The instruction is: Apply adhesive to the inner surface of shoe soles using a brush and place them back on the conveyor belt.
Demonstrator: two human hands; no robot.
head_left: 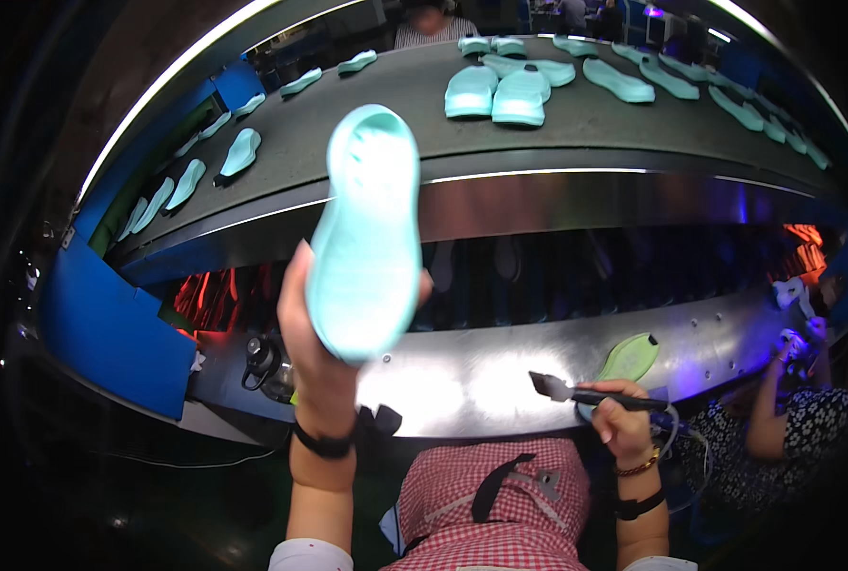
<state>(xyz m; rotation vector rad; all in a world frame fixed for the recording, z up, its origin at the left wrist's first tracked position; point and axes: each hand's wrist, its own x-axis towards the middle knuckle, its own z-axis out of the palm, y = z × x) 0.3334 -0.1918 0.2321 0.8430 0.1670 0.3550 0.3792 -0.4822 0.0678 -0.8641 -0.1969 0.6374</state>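
Note:
My left hand [302, 319] is raised over the metal bench and closed around the lower part of a mint-green shoe sole [367, 228]. The sole stands upright in my grip, its rimmed inner face toward me. Over the bench's near edge, my right hand [622, 419] grips a brush [591, 395] by its black handle, with the dark bristle end pointing left. A thin pale tube or cable hangs near the handle's rear end. Behind the brush, a lime-green sole-shaped piece [631, 358] lies on the bench.
Beyond the metal bench [481, 357] runs a dark conveyor belt [291, 133] carrying many mint soles [519, 95]. Dark sole shapes and glowing orange-red parts show beneath it. A bottle [260, 362] stands at the bench's left. A co-worker's hands [800, 333] work at the right.

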